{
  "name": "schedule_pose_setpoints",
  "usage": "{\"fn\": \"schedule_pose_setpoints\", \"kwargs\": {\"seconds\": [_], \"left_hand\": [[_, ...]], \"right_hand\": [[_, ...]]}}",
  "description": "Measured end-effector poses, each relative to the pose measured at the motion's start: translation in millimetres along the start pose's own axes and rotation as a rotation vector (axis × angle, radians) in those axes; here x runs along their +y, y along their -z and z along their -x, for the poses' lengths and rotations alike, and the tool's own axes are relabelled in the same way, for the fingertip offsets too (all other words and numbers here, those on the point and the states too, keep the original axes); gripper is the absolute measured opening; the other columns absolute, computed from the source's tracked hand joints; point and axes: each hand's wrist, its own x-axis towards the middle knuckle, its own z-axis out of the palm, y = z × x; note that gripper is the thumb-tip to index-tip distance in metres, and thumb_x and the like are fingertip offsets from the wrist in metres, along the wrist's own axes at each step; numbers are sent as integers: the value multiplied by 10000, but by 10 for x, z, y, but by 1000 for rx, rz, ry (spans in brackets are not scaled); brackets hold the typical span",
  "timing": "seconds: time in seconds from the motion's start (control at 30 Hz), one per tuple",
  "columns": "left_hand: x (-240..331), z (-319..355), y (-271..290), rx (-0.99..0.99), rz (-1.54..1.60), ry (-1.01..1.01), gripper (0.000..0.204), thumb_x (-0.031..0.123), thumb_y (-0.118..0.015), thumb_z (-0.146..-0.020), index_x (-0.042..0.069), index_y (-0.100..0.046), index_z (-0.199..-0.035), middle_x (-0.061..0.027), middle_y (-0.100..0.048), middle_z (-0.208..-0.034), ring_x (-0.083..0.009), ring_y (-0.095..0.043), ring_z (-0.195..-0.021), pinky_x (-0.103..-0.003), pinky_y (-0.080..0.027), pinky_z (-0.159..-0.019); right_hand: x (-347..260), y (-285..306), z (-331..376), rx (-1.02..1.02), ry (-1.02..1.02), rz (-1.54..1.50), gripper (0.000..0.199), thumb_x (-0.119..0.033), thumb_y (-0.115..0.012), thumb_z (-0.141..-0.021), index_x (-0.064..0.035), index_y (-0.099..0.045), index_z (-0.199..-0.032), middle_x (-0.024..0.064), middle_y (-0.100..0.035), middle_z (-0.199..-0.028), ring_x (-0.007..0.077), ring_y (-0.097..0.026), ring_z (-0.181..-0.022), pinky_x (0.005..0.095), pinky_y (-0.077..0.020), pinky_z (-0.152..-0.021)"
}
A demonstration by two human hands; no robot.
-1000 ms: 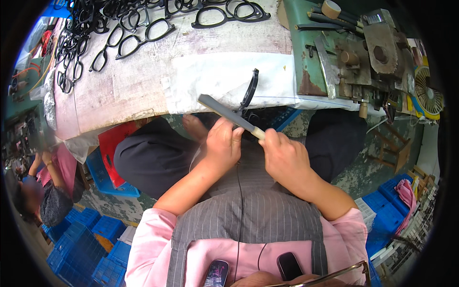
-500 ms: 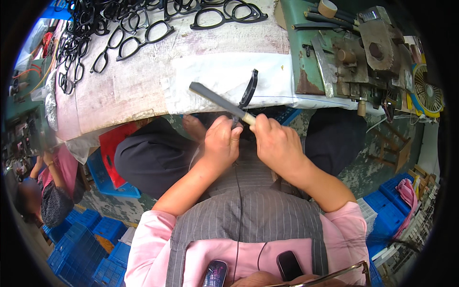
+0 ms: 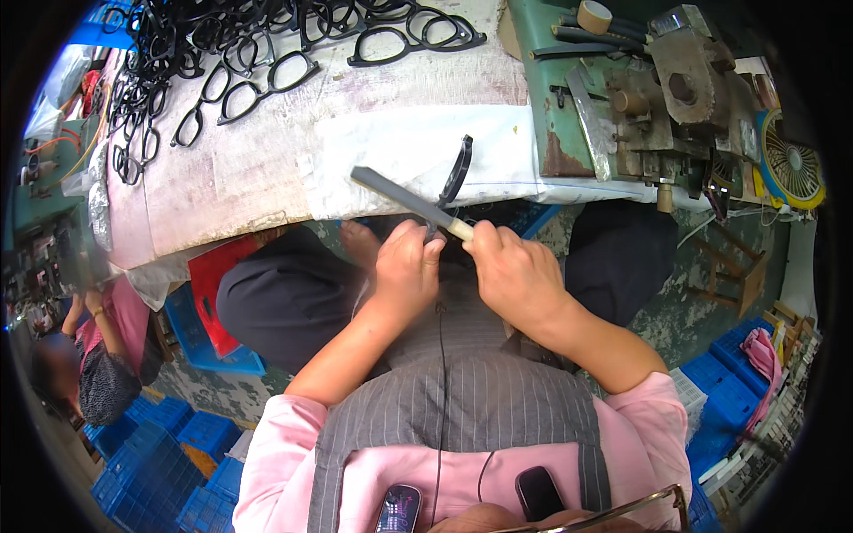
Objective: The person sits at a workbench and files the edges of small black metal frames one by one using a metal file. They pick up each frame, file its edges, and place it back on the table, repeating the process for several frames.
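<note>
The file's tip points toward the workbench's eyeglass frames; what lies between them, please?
In the head view, only workbench surface and white sheet separate file and eyeglass frames.

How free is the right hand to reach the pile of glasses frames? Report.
Probably not: the right hand grips the file by its handle, and the pile of glasses frames lies well forward and left.

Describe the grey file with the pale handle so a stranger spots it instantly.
Find the pale, worn worktable, then the white sheet along its near edge. Just below it in view, the bare right hand grips the flat grey file by its pale handle. Unlike the curved black piece beside it, it is straight and grey.
</note>
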Motion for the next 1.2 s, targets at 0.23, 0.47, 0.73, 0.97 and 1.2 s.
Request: {"fn": "schedule_pose_setpoints", "kwargs": {"seconds": [0.23, 0.47, 0.73, 0.97, 1.2], "left_hand": [[31, 21, -12, 23, 31, 85, 208, 148, -516, -942, -39, -587, -885, -211, -593, -823, -381, -589, -759, -406, -480, -680], [-21, -21, 21, 4, -17, -44, 152, 105, -484, -956, -32, -547, -937, -142, -617, -783, -306, -602, -676, -342, -475, -609], [-7, -38, 34, -3, -14, -9, 181, 127, -473, -962, -24, -563, -921, -118, -612, -763, -288, -605, -666, -332, -474, -603], [-36, -47, 53, -13, 29, -7, 204, 134, -469, -966, -26, -572, -891, -129, -609, -762, -293, -601, -664, -331, -476, -605], [-22, -55, 61, -3, -3, -30, 197, 134, -476, -965, -30, -571, -912, -132, -602, -749, -296, -593, -651, -336, -467, -590]], "right_hand": [[0, 125, 184, -1, 11, 1, 216, -197, -558, -910, -63, -454, -775, 90, -506, -605, 262, -574, -459, 360, -472, -407], [99, -19, -54, 68, 51, 24, 225, -198, -559, -907, -49, -447, -781, 105, -517, -592, 287, -581, -463, 379, -474, -407], [61, -45, -4, 68, 56, -95, 241, -208, -580, -896, -52, -442, -775, 108, -519, -612, 288, -578, -480, 378, -473, -418], [211, -2, 130, 32, 29, -42, 174, -116, -608, -855, -42, -462, -797, 106, -539, -653, 287, -578, -540, 378, -478, -461], [99, -94, 38, 138, 86, -106, 216, -185, -594, -875, -65, -450, -768, 82, -490, -606, 265, -563, -482, 378, -463, -425]]}}
